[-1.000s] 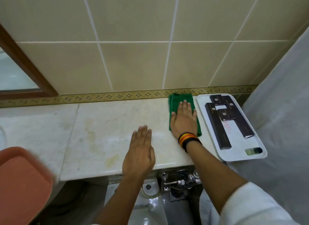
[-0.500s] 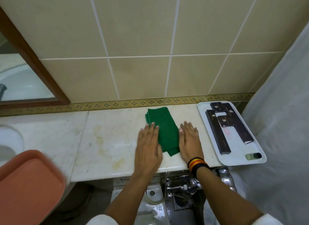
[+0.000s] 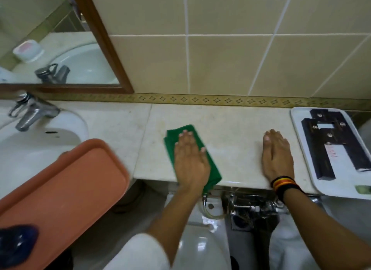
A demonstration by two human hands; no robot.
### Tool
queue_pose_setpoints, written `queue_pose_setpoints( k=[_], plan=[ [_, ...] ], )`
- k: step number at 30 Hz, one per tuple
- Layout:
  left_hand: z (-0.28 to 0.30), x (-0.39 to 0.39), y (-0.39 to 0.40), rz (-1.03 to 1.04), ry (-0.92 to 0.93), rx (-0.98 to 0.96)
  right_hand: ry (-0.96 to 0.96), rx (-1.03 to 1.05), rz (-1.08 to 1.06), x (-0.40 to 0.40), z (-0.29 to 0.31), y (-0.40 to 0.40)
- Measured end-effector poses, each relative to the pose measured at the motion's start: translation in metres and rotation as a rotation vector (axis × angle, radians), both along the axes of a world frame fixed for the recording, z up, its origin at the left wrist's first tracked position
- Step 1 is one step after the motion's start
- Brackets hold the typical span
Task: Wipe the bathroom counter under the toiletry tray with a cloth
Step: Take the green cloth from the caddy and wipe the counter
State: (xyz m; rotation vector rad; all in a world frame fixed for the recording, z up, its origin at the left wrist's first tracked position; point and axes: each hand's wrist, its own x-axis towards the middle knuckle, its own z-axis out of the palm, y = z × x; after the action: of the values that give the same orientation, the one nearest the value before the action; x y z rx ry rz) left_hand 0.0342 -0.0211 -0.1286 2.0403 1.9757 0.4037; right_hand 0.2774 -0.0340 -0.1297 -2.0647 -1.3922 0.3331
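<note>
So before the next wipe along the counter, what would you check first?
1. Cloth under the palm: ok. The left hand lies flat on the green cloth.
2. Cloth fully on the counter: not ok. Its near corner hangs over the counter edge.
3. Other hand steady: ok. The right hand rests flat on the marble.
4. Toiletry tray out of the way: ok. The white tray sits at the right end, apart from the cloth.
5. Stains gone: cannot tell; faint yellowish marks show near the cloth.
6. Orange tray stable: cannot tell.
</note>
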Motion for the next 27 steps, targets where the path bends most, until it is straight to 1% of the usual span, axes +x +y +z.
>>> queue_pose_setpoints(
  k=[2, 3, 9, 12, 14, 16, 19, 21, 22, 24, 27],
  plan=[
    [0.000, -0.042, -0.012, 0.050, 0.050, -0.025, -0.037, -0.029, 0.007, 0.001, -0.003, -0.001],
    [0.001, -0.057, -0.004, 0.062, 0.072, -0.024, -0.049, -0.037, 0.011, 0.000, -0.004, -0.002],
    [0.001, -0.116, 0.124, 0.198, 0.143, -0.046, -0.076, -0.014, 0.012, 0.002, -0.005, -0.001],
    [0.002, -0.127, 0.160, 0.271, 0.182, -0.038, -0.088, -0.003, 0.009, 0.002, -0.009, 0.004],
    [0.001, -0.116, 0.153, 0.295, 0.186, -0.019, -0.101, -0.011, 0.010, 0.003, -0.010, 0.006],
    [0.002, -0.092, 0.122, 0.193, 0.172, 0.020, -0.100, -0.026, 0.006, 0.002, -0.011, 0.006],
    [0.000, -0.042, 0.072, -0.150, 0.140, 0.053, -0.091, -0.042, 0.010, -0.001, -0.010, 0.004],
    [0.001, -0.024, 0.067, -0.315, 0.146, 0.035, -0.073, -0.044, 0.008, -0.001, -0.008, 0.003],
    [0.002, -0.025, 0.074, -0.340, 0.136, 0.020, -0.074, -0.040, 0.007, 0.000, -0.008, 0.003],
    [0.001, -0.047, 0.092, -0.292, 0.096, 0.028, -0.073, -0.035, 0.010, 0.001, -0.008, 0.002],
    [-0.001, -0.108, 0.123, -0.083, 0.079, 0.048, -0.062, -0.037, 0.007, -0.001, -0.007, 0.001]
  ],
)
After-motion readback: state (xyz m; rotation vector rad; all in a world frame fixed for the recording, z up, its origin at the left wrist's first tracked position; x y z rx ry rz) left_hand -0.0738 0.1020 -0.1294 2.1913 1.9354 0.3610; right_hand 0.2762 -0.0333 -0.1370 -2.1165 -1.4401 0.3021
